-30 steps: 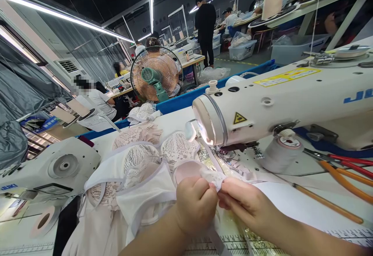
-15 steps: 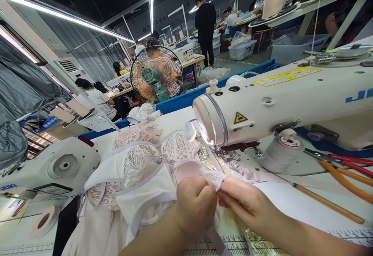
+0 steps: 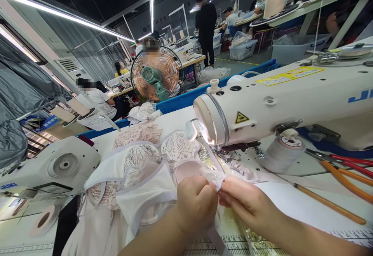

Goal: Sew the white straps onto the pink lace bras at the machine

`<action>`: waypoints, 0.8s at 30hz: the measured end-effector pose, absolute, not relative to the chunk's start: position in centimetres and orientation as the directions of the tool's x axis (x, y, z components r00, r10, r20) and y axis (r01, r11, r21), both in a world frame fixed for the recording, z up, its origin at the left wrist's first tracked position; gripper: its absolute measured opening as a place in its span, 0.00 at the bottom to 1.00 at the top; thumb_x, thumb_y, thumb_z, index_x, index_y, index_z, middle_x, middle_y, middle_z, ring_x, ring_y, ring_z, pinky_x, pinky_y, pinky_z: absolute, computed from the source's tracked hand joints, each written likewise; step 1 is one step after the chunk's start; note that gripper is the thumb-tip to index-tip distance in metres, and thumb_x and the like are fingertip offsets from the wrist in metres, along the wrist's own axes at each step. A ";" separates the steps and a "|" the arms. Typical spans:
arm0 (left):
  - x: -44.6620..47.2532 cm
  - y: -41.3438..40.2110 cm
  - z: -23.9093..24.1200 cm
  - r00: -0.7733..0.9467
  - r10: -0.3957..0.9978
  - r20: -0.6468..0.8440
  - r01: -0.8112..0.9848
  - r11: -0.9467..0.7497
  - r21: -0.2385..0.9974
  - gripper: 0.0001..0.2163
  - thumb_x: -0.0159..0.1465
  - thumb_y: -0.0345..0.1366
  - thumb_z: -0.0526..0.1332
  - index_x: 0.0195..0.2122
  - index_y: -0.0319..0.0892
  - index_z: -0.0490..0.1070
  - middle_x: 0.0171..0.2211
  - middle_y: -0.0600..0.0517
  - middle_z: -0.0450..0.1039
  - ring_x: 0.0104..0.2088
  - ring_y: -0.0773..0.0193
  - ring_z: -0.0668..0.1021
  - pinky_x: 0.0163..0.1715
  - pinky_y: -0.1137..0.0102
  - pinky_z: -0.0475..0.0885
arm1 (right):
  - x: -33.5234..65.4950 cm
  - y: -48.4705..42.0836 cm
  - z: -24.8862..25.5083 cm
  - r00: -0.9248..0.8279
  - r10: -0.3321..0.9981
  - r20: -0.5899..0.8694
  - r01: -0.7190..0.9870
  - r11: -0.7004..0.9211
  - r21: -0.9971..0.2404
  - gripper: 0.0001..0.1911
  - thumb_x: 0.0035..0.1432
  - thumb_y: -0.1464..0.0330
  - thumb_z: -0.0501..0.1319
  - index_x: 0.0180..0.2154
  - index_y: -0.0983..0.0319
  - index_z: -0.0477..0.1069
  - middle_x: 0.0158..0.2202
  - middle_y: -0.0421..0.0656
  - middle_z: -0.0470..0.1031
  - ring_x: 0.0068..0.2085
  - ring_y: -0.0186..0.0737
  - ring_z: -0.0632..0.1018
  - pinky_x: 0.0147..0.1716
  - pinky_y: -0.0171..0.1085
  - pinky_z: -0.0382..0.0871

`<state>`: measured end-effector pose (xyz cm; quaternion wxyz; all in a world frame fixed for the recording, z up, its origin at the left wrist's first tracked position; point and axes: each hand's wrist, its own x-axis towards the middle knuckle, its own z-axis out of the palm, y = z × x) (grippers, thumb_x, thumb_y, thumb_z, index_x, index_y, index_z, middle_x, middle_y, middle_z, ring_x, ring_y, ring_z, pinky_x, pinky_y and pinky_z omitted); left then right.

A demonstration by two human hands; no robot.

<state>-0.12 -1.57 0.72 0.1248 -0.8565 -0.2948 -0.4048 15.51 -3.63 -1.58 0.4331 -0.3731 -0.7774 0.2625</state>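
Observation:
My left hand (image 3: 196,205) is curled into a fist and pinches the edge of a pale pink lace bra piece (image 3: 214,177). My right hand (image 3: 246,203) pinches the same lace edge from the other side, fingertips touching the left hand's. The piece lies just in front of the needle area (image 3: 233,155) of a white sewing machine (image 3: 291,100). A heap of white and pink lace bras (image 3: 136,162) spreads out to the left of my hands.
Orange-handled scissors (image 3: 340,172) and a thread cone (image 3: 281,153) lie right of the needle. A second white machine (image 3: 49,170) stands at the left. A fan (image 3: 156,74) and several other people are behind the blue table edge (image 3: 180,100).

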 end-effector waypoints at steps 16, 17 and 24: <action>-0.5 -1.6 1.1 0.551 0.305 0.777 0.582 -0.808 -0.095 0.05 0.58 0.27 0.53 0.33 0.37 0.68 0.19 0.53 0.65 0.21 0.68 0.65 0.20 0.72 0.57 | 15.3 -3.7 -0.5 -0.305 0.875 0.375 0.352 0.470 -0.810 0.16 0.61 0.69 0.47 0.22 0.61 0.62 0.22 0.39 0.66 0.25 0.33 0.69 0.24 0.33 0.64; -0.6 -1.7 1.1 0.552 0.301 0.778 0.575 -0.812 -0.094 0.06 0.58 0.27 0.53 0.33 0.36 0.68 0.19 0.53 0.65 0.21 0.68 0.65 0.20 0.72 0.57 | 15.3 -3.7 -0.5 -0.300 0.877 0.375 0.351 0.467 -0.812 0.16 0.61 0.69 0.47 0.22 0.61 0.62 0.22 0.39 0.66 0.25 0.33 0.69 0.24 0.33 0.64; -0.5 -1.6 1.1 0.558 0.272 0.784 0.578 -0.806 -0.131 0.06 0.58 0.26 0.53 0.30 0.37 0.69 0.18 0.54 0.62 0.20 0.68 0.62 0.18 0.71 0.54 | 15.3 -3.7 -0.4 -0.303 0.892 0.335 0.354 0.432 -0.829 0.15 0.60 0.70 0.48 0.22 0.61 0.62 0.22 0.39 0.66 0.25 0.33 0.69 0.24 0.32 0.65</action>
